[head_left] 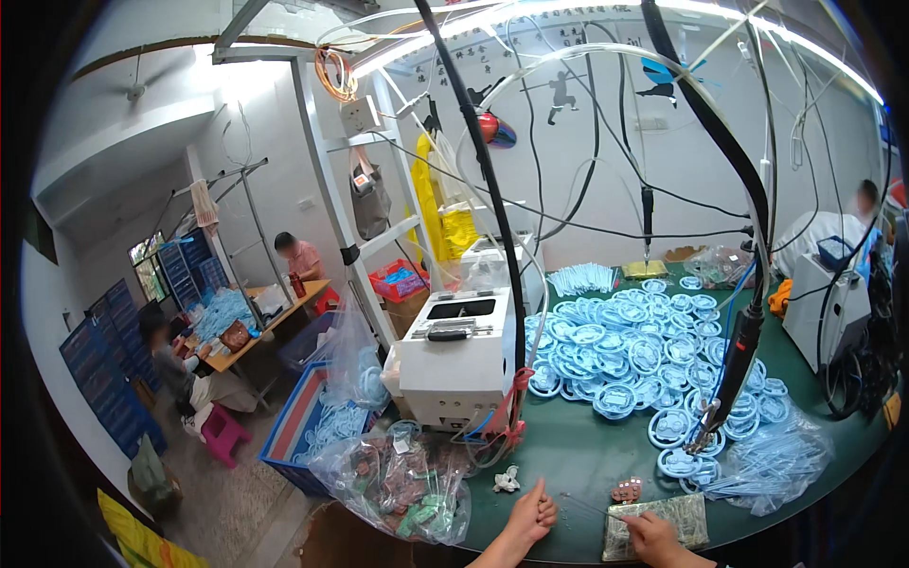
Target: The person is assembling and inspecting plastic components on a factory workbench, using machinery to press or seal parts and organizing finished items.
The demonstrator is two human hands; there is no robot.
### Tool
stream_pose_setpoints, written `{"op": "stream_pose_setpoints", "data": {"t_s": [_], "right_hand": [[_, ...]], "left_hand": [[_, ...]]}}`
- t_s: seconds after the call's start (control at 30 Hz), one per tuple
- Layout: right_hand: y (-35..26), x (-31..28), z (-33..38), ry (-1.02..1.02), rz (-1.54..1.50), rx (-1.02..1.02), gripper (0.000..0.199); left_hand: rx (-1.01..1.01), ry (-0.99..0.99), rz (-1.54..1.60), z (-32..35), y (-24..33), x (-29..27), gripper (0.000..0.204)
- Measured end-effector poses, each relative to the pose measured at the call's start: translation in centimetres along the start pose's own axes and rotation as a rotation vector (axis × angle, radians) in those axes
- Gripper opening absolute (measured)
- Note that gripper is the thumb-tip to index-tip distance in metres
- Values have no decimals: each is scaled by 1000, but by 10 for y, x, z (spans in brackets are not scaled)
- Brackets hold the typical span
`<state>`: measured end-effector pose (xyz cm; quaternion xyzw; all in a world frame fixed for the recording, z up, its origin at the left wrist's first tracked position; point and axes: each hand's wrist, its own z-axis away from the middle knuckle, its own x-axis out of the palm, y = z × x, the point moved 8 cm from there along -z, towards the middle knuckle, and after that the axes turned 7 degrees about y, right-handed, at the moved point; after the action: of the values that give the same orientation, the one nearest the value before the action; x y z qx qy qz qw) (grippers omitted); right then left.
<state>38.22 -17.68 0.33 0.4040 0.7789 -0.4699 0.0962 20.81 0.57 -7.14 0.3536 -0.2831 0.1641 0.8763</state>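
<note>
My left hand [532, 514] is closed with the thumb up, at the front edge of the green table; whether anything is inside its fingers I cannot make out. To its right, my right hand [653, 538] grips a thin metal tool [589, 505], like tweezers, whose tip points left toward my left hand. Under and behind my right hand lies a flat block wrapped in yellowish tape [684, 516]. Small reddish-brown pieces [626, 489] sit just beyond the tool. A crumpled white scrap [507, 480] lies behind my left hand.
Light-blue round plastic parts [625, 346] are heaped across the table. A hanging electric screwdriver [734, 364] stands over their right side, near bagged pale-blue strips [772, 459]. At left are a clear bag of small boards [398, 478], a white machine [459, 360] and a blue crate [308, 407].
</note>
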Motion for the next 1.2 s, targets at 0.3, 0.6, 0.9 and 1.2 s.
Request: {"op": "stream_pose_setpoints", "data": {"t_s": [0.3, 0.6, 0.9, 1.2], "right_hand": [[17, 10, -9, -213, 212, 60, 40], [14, 10, -17, -206, 284, 64, 40], [28, 14, -10, -312, 358, 236, 33], [13, 7, -34, -217, 286, 94, 41]], "left_hand": [[89, -127, 100, 100, 149, -11, 53], [1146, -4, -877, 11, 435, 165, 48], [1478, 266, -1984, -99, 461, 232, 53], [1454, 106, -2214, -120, 466, 215, 45]]}}
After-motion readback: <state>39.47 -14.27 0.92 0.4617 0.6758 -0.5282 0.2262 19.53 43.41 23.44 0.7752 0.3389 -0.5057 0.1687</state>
